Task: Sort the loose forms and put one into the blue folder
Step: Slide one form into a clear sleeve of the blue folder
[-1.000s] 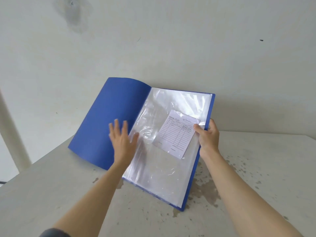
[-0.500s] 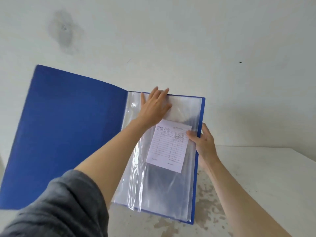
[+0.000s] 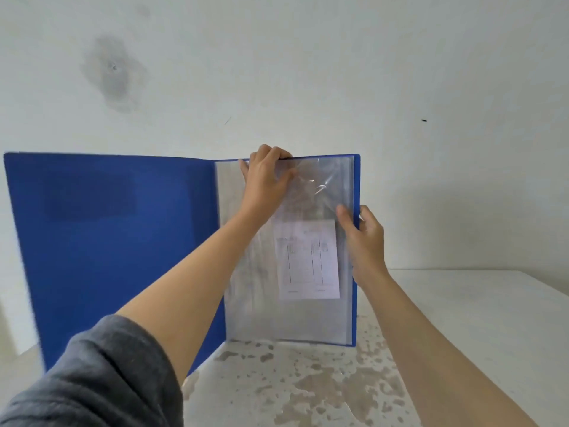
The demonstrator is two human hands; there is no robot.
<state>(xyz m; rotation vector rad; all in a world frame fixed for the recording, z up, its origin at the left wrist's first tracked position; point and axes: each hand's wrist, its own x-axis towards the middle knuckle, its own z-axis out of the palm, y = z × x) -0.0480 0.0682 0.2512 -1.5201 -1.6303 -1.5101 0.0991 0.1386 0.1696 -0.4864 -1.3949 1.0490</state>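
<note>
Blue folder (image 3: 117, 241) upright; left hand (image 3: 266, 177) grips top edge, right hand (image 3: 365, 238) pinches side.

1. White table (image 3: 480, 306) fills lower ctr and lower right of frame.
2. Surface worn, w/ grey-brown flaked patches, thickest at bottom ctr.
3. Blue folder (image 3: 107, 241) stands open and upright mid-frame, its btm edge apparently resting on the table.
</note>
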